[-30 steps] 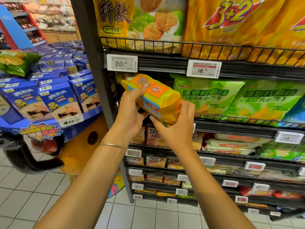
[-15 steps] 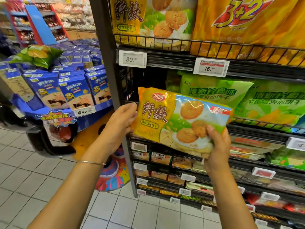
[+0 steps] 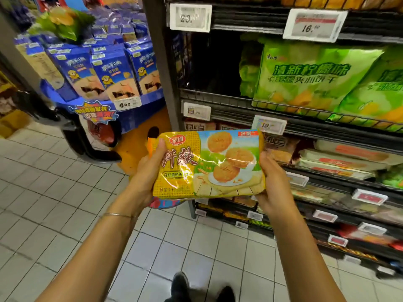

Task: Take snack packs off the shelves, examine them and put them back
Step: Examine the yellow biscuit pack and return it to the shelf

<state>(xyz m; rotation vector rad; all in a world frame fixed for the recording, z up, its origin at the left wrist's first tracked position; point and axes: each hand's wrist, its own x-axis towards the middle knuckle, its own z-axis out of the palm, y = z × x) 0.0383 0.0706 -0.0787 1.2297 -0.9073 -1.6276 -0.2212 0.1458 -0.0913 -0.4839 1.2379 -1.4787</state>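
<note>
Head view.
- Item: flat yellow glossy plastic biscuit pack (image 3: 209,164), printed front facing me, held level in front of the dark metal wire shelf rack (image 3: 165,79) and lower than its vacant slot.
- My left hand (image 3: 150,171): thumb across the pack's left end, fingers curled beneath.
- My right hand (image 3: 272,182): grips the pack's right end.
- Step, as I judge: examination, front side.
- Next: lift the pack to the rack's dark gap beside the green lemon-biscuit bags (image 3: 316,73), clearing the wire front rail.
</note>
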